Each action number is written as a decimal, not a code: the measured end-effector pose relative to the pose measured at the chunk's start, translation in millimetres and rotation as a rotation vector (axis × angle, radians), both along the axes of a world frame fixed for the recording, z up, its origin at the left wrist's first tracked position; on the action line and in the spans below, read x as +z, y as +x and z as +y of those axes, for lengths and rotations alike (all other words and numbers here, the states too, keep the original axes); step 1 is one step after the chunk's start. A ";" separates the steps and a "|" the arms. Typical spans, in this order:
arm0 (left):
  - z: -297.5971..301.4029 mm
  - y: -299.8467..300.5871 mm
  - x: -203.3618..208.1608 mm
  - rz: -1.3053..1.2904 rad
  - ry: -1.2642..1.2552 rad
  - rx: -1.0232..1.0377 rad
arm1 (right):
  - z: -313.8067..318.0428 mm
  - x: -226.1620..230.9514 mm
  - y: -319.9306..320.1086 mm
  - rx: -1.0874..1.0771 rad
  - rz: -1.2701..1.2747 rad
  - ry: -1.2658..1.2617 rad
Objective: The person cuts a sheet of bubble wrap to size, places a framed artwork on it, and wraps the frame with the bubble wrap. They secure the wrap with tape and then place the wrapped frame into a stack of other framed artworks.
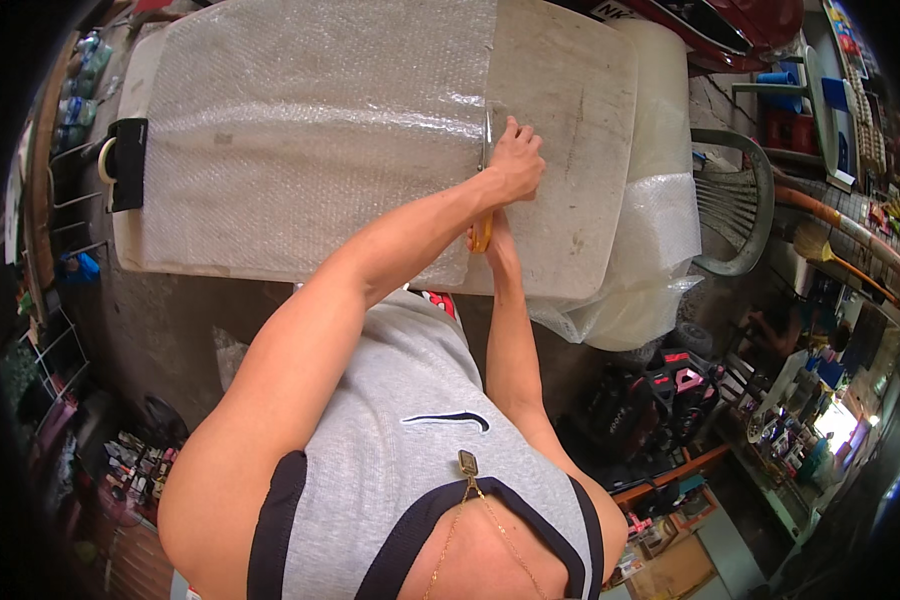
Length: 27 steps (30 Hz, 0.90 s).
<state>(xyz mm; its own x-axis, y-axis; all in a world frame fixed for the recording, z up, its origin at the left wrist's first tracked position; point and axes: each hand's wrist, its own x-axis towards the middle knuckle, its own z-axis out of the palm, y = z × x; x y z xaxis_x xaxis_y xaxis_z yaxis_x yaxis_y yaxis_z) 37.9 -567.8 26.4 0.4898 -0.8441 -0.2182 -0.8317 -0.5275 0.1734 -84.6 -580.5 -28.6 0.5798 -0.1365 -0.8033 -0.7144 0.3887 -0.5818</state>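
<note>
A broad sheet of clear bubble wrap [310, 150] covers the left and middle of a pale tabletop [580, 130]. Its right edge runs near both my hands. My right hand [500, 240] is closed on the orange handle of scissors [482, 235], whose blade points away from me along that edge. Crossing over from the left, my left arm brings my left hand [518, 162] above and beyond the right one. The left fingers are curled in beside the blade; what they pinch, if anything, is hidden.
Past the table's right side hangs more bubble wrap [650, 220], beside a green plastic chair [735, 200]. A black tape dispenser [130, 165] with a tape roll sits at the left edge. A red vehicle [740, 30] stands at the far right; a broom [820, 245] lies right.
</note>
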 end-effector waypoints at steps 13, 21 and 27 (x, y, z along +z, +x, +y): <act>6.8 2.7 11.0 0.065 -0.112 0.092 | -12.7 -6.5 11.0 0.080 -0.229 0.020; 6.4 0.2 11.7 0.158 -0.104 0.131 | -12.2 1.9 13.3 0.045 -0.292 0.024; 6.9 -4.0 12.4 0.228 -0.167 0.194 | -19.1 2.5 16.9 0.036 -0.306 0.019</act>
<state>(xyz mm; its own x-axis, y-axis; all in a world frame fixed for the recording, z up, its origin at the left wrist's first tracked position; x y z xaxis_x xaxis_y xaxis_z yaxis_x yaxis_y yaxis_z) 33.9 -560.9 38.8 0.5997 -0.7729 -0.2074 -0.6482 -0.6211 0.4405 -67.6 -599.6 -26.1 0.7992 -0.0985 -0.5929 -0.5207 0.3792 -0.7649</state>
